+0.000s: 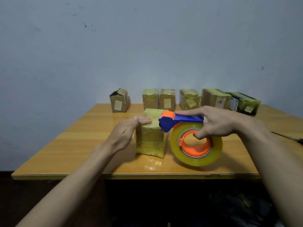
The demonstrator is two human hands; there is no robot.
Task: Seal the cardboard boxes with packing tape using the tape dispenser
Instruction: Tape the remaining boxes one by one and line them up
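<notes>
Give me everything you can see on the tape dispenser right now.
The tape dispenser has a blue plastic handle and head with an orange cap at the cutter end and an orange hub. It carries a large roll of clear yellowish packing tape. It is held upright on edge, its head against the top right edge of the front box. The right hand grips it, fingers along the handle, thumb inside the hub. Whether the roll touches the table is unclear.
</notes>
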